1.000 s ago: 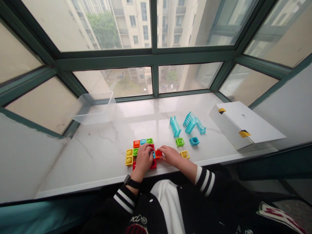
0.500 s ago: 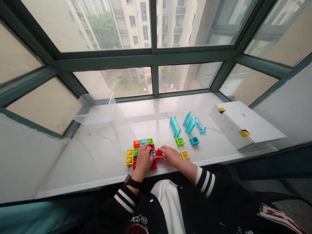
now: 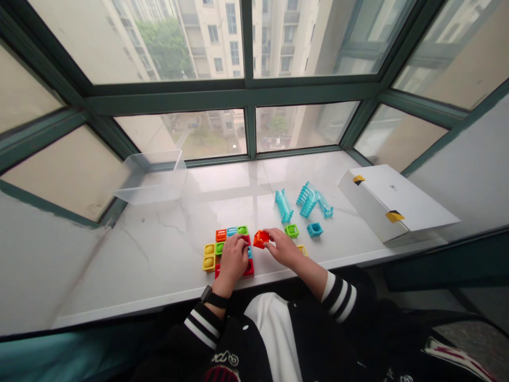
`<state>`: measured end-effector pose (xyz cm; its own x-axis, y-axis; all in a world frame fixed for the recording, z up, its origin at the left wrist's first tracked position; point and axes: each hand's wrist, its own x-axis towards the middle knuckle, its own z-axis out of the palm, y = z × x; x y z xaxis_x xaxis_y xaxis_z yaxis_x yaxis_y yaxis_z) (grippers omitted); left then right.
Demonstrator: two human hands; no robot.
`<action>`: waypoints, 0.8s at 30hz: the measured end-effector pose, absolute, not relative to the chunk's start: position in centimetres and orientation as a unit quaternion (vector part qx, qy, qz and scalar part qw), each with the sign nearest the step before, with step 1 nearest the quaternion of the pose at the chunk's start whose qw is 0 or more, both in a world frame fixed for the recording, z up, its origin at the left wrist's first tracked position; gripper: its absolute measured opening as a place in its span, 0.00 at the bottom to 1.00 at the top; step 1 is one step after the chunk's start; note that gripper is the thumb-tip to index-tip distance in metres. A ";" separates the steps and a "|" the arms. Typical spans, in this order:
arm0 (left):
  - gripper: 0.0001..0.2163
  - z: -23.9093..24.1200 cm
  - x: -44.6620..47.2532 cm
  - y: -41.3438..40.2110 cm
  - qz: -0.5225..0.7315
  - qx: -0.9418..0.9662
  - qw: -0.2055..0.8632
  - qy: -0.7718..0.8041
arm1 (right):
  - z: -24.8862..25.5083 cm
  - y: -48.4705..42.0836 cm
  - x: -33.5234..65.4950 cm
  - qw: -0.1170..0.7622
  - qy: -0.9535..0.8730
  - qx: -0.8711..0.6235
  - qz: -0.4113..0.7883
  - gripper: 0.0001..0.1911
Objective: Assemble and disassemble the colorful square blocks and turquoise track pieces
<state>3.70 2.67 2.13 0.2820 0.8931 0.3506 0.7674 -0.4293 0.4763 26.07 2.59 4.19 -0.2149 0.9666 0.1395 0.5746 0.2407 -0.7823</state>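
Observation:
My right hand (image 3: pixel 284 248) pinches an orange-red hollow cube (image 3: pixel 261 239) at its fingertips, just right of a flat group of coloured toy blocks (image 3: pixel 228 232). That group has yellow, orange, blue, green and red pieces. My left hand (image 3: pixel 234 260) lies over its near part, with the fingers on a red piece (image 3: pixel 246 240) and hiding the middle. Whether those fingers grip anything is hidden. Near my right hand sit a green block (image 3: pixel 291 231), a teal block (image 3: pixel 314 229) and a yellow block (image 3: pixel 303 250), partly hidden behind my fingers.
Several ribbed cyan arch pieces (image 3: pixel 307 200) lie on the white marble windowsill (image 3: pixel 159 239) behind the blocks. A white box (image 3: pixel 392 204) with yellow tape stands at right, and a clear plastic tub (image 3: pixel 153 178) stands at back left against the window frame.
My right hand has moved away from me, carrying the orange-red cube off the group's right side. My left hand stays on the blocks. The view has shifted slightly.

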 end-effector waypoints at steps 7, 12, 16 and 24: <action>0.10 2.1 3.4 2.9 0.310 0.786 0.150 0.514 | 5.8 1.8 26.5 0.466 -0.609 -0.454 0.453 0.16; 0.17 3.8 3.3 2.4 0.403 0.747 0.179 0.498 | 5.9 1.6 26.5 0.460 -0.609 -0.482 0.430 0.17; 0.19 5.7 4.0 1.7 0.441 0.696 0.314 0.472 | 6.4 1.4 26.1 0.491 -0.602 -0.408 0.480 0.17; 0.21 6.8 5.6 1.3 0.450 0.521 0.609 0.394 | 8.9 0.0 26.0 0.479 -0.710 -0.365 0.365 0.17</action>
<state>5.56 1.35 6.76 0.2841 0.9587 -0.0116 -0.1372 0.0527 0.9891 25.97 -0.02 8.93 -0.2749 0.8678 0.4139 0.1684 0.4673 -0.8679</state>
